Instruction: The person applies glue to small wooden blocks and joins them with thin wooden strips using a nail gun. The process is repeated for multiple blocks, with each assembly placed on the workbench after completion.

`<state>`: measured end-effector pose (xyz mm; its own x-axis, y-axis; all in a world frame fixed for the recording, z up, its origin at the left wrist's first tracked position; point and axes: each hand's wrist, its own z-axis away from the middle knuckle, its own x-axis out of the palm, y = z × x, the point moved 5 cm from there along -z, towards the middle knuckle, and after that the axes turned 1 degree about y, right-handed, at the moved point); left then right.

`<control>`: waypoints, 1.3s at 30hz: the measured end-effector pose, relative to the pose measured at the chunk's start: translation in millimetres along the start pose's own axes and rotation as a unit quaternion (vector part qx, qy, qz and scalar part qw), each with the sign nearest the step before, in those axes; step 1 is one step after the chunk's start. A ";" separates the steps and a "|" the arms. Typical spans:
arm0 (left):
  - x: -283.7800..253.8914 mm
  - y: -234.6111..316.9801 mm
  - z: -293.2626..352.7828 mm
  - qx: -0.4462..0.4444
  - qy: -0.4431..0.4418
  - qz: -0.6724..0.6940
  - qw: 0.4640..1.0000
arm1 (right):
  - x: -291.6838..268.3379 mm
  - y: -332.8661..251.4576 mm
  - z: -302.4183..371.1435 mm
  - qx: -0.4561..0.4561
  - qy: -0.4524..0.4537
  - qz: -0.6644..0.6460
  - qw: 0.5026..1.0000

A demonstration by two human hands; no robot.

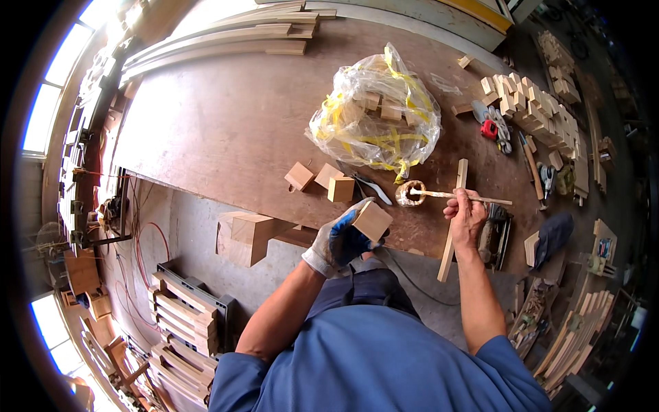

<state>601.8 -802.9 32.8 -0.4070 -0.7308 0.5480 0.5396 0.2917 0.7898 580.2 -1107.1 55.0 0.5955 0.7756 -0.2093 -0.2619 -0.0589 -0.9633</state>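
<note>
My left hand point(338, 242), in a grey and blue work glove, grips a square wooden block point(373, 221) in front of the bench edge. My bare right hand point(467, 216) holds a thin stick point(493, 201), its whitish end at a small round pot point(410, 193) crusted with pale and brown residue. Whether that end is a brush I cannot tell. Behind the left hand lie several small wooden blocks point(299, 176) and a tool with grey blades point(374, 187). A long wooden strip point(453, 233) passes under the right hand and overhangs the bench edge.
On the brown workbench point(226, 130) a clear plastic bag point(377, 137) with yellow tape holds wooden blocks. To the right are stacked wood pieces point(535, 103), a red tape measure point(489, 130) and a hammer point(530, 168). A large timber block point(246, 237) juts out at the left front.
</note>
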 end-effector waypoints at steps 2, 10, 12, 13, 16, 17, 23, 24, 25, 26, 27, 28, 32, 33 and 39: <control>1.8 2.3 -1.6 -0.031 -0.014 0.038 0.999 | -0.3 9.8 -2.3 0.027 0.003 -0.025 0.999; -10.0 -23.8 -8.9 -0.021 0.003 0.046 0.999 | 7.7 27.3 -8.7 0.066 -0.028 -0.024 0.997; -21.4 -29.7 -4.9 0.028 0.048 -0.070 0.996 | 2.2 27.7 -12.1 0.073 -0.022 -0.042 0.996; -26.7 -32.4 -3.3 0.048 0.073 -0.129 0.988 | -1.5 28.3 -13.1 0.076 -0.019 -0.048 0.996; 4.5 -3.1 2.2 0.174 0.100 -0.256 0.946 | -9.3 28.2 -12.4 0.084 -0.014 -0.053 0.995; -24.7 -51.1 -4.7 0.087 0.127 -0.115 0.981 | -5.8 23.4 -11.5 0.079 -0.019 -0.050 0.995; 22.4 -0.2 0.0 -0.152 -0.036 0.392 0.907 | -13.8 20.9 -8.9 0.057 -0.004 -0.038 0.998; 28.7 7.5 3.6 -0.179 -0.051 0.399 0.898 | -11.3 18.6 -7.8 0.048 -0.009 -0.026 0.998; 26.0 5.5 4.2 -0.164 -0.034 0.354 0.920 | -8.0 15.7 -6.1 0.039 -0.013 -0.015 0.999; 22.7 -0.9 6.0 -0.149 -0.017 0.309 0.939 | -1.2 10.7 -3.1 0.010 -0.029 0.017 0.999; 17.4 -7.0 6.4 -0.091 -0.036 0.218 0.971 | 6.8 5.5 0.2 -0.018 -0.044 0.048 0.998; 16.9 -5.5 5.7 -0.033 -0.046 0.118 0.991 | 14.1 5.4 2.0 -0.044 -0.058 0.067 0.995; 18.6 -12.5 7.7 -0.160 -0.022 0.408 0.899 | 40.7 1.1 7.2 -0.261 -0.116 0.191 0.939; 18.8 -13.6 6.3 -0.155 -0.027 0.421 0.893 | 36.4 12.7 4.3 -0.237 -0.123 0.186 0.946; 16.4 -2.8 8.0 -0.125 -0.005 0.408 0.904 | 13.7 -1.8 -1.0 -0.064 -0.035 0.076 0.994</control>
<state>587.7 -810.8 41.8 0.1966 -0.3287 0.9237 0.8122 0.5823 0.0343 589.6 -1097.0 53.7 0.5008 0.7930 -0.3468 -0.2432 -0.2556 -0.9357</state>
